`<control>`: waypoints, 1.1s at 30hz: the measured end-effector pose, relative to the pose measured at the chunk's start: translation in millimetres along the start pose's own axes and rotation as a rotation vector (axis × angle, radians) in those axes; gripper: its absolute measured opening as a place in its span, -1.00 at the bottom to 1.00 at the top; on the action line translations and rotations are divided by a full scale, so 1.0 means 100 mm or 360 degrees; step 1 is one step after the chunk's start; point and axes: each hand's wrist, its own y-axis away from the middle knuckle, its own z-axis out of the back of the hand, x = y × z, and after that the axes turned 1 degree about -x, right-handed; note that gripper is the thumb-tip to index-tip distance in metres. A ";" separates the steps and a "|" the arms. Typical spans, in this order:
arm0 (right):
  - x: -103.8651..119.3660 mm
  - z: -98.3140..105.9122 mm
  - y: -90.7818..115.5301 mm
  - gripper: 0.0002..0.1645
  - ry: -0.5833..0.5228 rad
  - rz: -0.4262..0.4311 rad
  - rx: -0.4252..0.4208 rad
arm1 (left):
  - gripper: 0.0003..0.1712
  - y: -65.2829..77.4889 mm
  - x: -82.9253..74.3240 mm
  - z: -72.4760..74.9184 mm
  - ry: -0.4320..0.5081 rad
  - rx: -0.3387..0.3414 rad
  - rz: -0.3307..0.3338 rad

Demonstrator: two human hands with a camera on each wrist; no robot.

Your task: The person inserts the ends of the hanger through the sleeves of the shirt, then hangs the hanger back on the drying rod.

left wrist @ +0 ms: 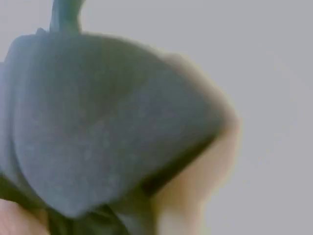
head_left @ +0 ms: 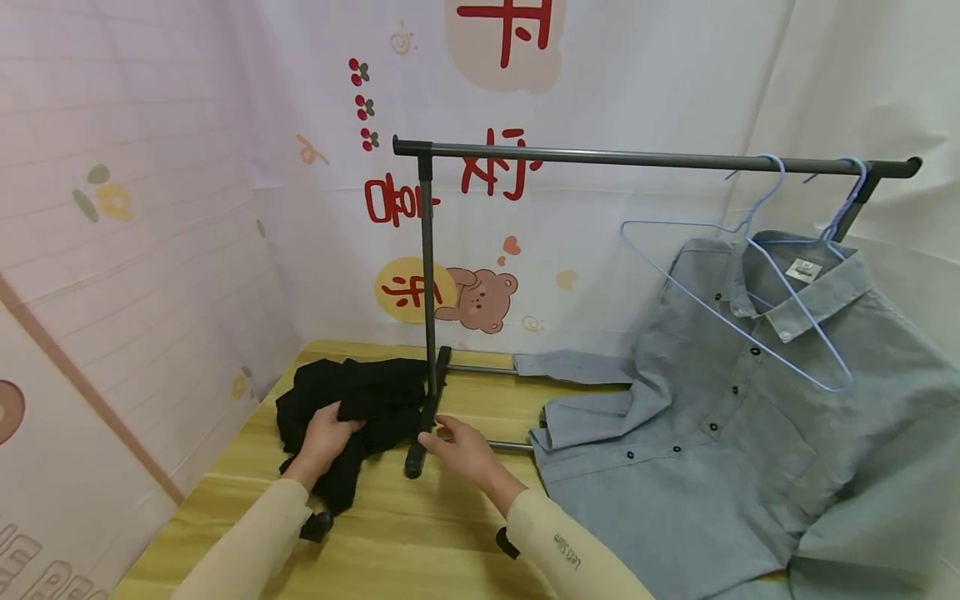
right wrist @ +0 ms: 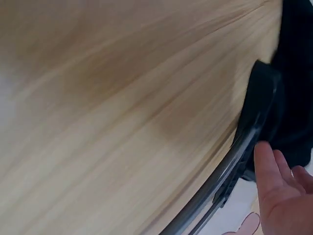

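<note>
At lower left, the left hand [head_left: 327,440] gripping crumpled black cloth [head_left: 386,387] should clear the grey tubular metal rack [head_left: 428,275] beside the right hand [head_left: 467,450], fingers loosely extended.

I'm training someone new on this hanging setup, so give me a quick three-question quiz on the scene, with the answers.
1. Count: how many blue hangers hang on the rail?
2. Choose: which hand holds the black cloth? A, left hand; B, right hand.
3. True or false: the gray shirt hangs on the rightmost hanger in the head view.

Key: 1, two. 2, A. 3, true.
</note>
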 end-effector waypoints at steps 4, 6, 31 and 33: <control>0.06 0.01 -0.02 -0.02 -0.0505 -0.0067 0.0189 | -0.59 0.29 -0.28 -0.38 0.0228 -0.0098 -0.0235; 0.08 0.03 -0.02 -0.01 -0.0789 -0.0116 0.0278 | -0.62 0.43 -0.42 -0.58 0.0262 -0.0103 -0.0410; 0.06 1.18 0.37 -0.54 0.2061 0.0375 -0.0303 | -0.69 0.36 -1.18 -1.12 0.0181 -0.0036 -0.0735; -0.04 1.03 0.39 -0.39 0.2124 0.0160 -0.0070 | -0.55 0.36 -1.16 -1.14 0.0170 0.0053 -0.0590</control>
